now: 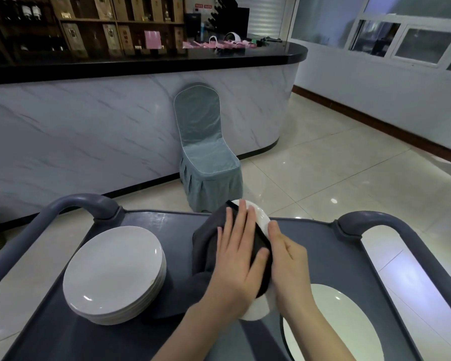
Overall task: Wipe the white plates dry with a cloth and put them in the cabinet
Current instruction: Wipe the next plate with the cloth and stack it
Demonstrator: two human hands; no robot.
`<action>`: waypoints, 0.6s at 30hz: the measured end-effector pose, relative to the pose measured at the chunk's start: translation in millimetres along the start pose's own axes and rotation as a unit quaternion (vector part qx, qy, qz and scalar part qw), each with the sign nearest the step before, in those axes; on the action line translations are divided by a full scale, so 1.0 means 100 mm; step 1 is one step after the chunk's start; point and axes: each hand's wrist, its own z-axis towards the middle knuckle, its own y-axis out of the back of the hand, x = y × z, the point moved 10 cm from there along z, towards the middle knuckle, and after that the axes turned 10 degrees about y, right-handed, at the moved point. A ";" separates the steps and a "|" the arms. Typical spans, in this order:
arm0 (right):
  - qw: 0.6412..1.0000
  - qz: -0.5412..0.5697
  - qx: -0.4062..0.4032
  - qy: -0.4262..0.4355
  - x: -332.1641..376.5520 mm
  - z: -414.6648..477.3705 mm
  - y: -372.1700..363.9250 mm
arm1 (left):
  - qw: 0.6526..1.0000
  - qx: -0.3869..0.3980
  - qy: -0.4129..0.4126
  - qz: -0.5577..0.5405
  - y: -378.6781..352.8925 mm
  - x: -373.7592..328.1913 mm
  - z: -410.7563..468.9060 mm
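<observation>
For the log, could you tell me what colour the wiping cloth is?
Dark grey cloth; head view.

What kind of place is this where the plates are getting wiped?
Probably a restaurant or banquet hall: a long bar counter backed by shelves of boxed bottles, a cloth-covered banquet chair, and a service cart carrying a stack of white plates.

left hand presses cloth on plate | right hand grips plate

Grey cart in foreground. Covered chair stands against marble-fronted counter. Pink bags on countertop; shelves behind.
</observation>
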 end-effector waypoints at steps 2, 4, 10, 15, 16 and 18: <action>1.000 0.020 0.001 -0.018 -0.07 -0.01 -0.01 | 0.999 0.020 -0.022 0.031 -0.03 -0.03 0.01; 0.999 0.037 -0.003 -0.022 -0.11 -0.04 0.01 | 0.997 0.046 -0.030 0.060 -0.04 -0.02 0.11; 0.999 -0.009 0.033 -0.026 -0.07 -0.11 0.10 | 0.995 0.050 0.054 -0.067 0.13 0.42 0.47; 0.997 -0.024 0.049 -0.055 0.00 -0.01 0.41 | 0.950 0.023 0.175 -0.259 0.06 1.01 0.14; 0.996 -0.032 0.063 -0.061 -0.02 0.00 0.42 | 0.947 0.022 0.180 -0.266 0.03 1.05 0.05; 0.993 -0.043 0.084 -0.068 -0.04 0.00 0.37 | 0.969 0.002 0.137 -0.208 0.03 0.92 -0.02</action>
